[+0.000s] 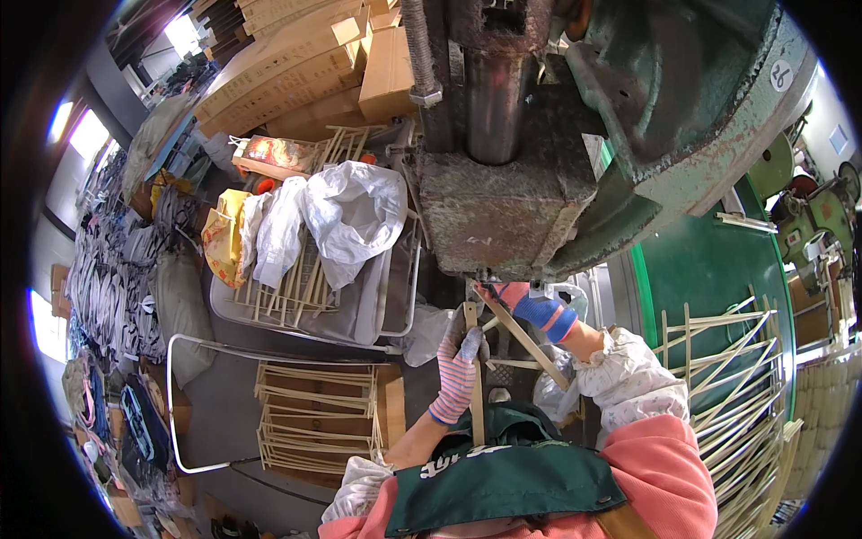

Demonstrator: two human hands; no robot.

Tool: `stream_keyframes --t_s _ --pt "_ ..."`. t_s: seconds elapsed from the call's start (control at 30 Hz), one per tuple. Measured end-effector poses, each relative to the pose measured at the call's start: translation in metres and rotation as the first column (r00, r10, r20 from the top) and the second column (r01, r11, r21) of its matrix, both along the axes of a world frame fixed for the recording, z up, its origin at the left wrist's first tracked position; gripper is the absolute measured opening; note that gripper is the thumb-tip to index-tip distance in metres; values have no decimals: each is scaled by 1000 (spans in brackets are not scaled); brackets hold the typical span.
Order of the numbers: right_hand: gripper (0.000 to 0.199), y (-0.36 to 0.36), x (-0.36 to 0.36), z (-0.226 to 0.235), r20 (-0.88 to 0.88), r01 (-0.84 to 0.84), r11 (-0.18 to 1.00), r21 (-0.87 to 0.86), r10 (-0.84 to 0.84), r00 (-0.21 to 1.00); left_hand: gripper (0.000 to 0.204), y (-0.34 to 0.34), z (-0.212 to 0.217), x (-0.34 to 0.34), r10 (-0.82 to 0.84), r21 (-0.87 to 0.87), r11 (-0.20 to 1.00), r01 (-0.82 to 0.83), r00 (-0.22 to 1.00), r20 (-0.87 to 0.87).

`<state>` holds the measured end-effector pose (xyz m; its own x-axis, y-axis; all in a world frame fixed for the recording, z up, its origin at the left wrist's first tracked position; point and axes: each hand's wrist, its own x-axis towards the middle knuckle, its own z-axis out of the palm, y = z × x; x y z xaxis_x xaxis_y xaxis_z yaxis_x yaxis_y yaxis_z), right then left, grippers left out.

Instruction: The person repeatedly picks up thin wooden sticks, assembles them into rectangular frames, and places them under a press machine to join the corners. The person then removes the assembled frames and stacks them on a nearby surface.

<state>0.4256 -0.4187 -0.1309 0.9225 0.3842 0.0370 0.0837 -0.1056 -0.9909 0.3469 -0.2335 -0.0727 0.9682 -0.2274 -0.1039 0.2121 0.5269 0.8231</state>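
Observation:
Beneath the press head, several beige flat strips meet at angles in front of me. My left hand (456, 375), in a pink and grey striped glove, is closed round an upright beige flat strip (478, 409). My right hand (537, 310), in a blue and red glove, reaches up to the tool at the bottom of the press (503, 211). Its fingers are closed at the upper end of a slanted beige flat strip (532, 349), which runs down to the right. The fingertips are partly hidden by the strip and the press, and how the strips are joined is too small to tell.
Beige frames lie stacked in a carton (391, 404) to the left, inside a white bent tube (172, 404). Beyond it, a grey tray (269, 332) holds more frames and a white sack (355, 216). Frames (732, 386) pile on the green table (709, 265) at the right.

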Motion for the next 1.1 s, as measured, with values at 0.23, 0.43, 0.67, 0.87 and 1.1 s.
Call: stream_keyframes --t_s 0.23,0.43,0.67,0.87,1.1 --pt "22 20 -22 -7 407 437 716 -544 -230 884 42 -3 8 10 -13 -4 1000 14 999 42" --pt "26 21 -23 23 -383 343 938 45 -301 873 41 -3 13 19 -53 7 999 53 998 37" --pt "35 19 -2 -54 -326 228 930 290 -128 937 37 4 7 37 -130 76 989 124 988 83" --pt "40 10 12 -84 -266 -11 928 373 118 957 40 6 5 44 -152 5 988 152 983 106" --pt "29 10 -5 -38 -25 128 988 90 -126 992 43 10 10 48 -236 39 971 234 971 45"
